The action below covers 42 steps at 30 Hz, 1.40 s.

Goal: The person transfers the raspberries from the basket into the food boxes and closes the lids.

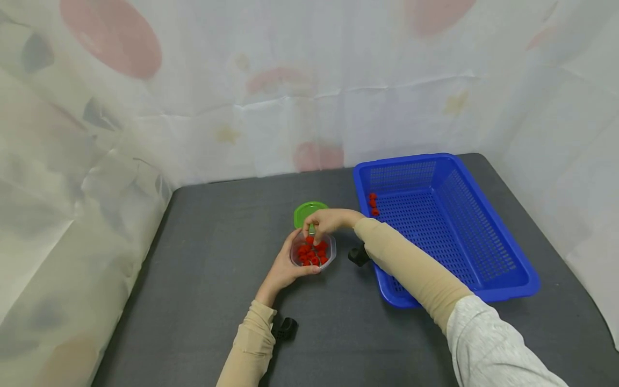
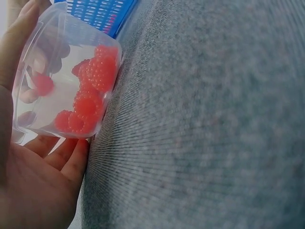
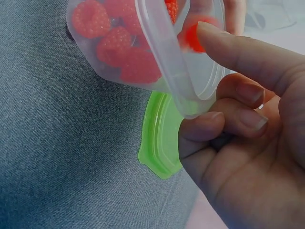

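Note:
My left hand (image 1: 280,271) holds a clear plastic container (image 2: 66,24) around its side, thumb on one wall and fingers on the other. Several red raspberries (image 2: 88,102) lie at the bottom of it. My right hand (image 1: 330,219) reaches in from above the rim. Between its thumb and a finger it pinches one raspberry (image 3: 194,38), lifted apart from the others inside the container. Just behind the container, a green lid (image 1: 302,212) lies on the table. In the right wrist view the right hand's other fingers are curled by the container's rim.
A large blue mesh basket (image 1: 450,231) stands to the right on the dark grey table (image 1: 227,242). Three raspberries (image 1: 373,203) sit in a row along its left side. Patterned white sheets (image 1: 280,129) hang behind and at both sides. My right forearm crosses over the basket's front-left part.

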### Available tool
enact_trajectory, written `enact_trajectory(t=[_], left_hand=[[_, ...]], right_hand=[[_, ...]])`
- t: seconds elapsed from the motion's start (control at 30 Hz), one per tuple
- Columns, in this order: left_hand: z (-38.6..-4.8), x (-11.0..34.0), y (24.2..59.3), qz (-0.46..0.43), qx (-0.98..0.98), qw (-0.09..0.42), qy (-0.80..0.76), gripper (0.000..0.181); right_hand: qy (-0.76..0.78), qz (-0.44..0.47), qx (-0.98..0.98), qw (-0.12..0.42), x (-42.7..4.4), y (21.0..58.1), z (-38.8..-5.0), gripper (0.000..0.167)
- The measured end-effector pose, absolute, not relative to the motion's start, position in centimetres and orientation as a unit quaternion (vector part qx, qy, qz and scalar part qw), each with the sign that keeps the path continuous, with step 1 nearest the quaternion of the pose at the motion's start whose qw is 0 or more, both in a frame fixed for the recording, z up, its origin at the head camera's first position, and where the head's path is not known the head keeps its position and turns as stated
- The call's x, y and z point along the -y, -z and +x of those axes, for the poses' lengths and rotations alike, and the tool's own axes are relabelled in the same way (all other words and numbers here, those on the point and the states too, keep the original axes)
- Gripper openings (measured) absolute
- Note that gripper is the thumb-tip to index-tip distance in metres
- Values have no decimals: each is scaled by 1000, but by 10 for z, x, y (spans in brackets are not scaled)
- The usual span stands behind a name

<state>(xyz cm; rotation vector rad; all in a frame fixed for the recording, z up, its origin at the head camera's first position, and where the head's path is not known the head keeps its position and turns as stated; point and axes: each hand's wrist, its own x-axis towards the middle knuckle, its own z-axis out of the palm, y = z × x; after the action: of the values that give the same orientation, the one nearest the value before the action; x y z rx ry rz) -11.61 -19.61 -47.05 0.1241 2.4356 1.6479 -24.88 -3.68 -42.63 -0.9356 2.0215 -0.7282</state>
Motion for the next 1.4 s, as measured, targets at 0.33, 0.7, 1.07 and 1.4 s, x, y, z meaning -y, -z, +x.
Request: enact_trajectory(t=[0.33, 0.7, 1.07, 1.4], left_hand=[[-118, 197, 474, 43, -812, 110, -572, 102], [-118, 197, 476, 39, -815, 109, -567, 102], [-118, 197, 477, 48, -814, 100, -570, 101], [-117, 197, 476, 47, -812, 101, -573, 101]], right_hand=[[286, -366, -795, 391, 35, 426, -249, 30], [271, -369, -795, 397, 33, 418, -249, 32], [306, -388, -783, 379, 22, 389, -249, 34], [377, -377, -776, 336, -12, 367, -255, 25]])
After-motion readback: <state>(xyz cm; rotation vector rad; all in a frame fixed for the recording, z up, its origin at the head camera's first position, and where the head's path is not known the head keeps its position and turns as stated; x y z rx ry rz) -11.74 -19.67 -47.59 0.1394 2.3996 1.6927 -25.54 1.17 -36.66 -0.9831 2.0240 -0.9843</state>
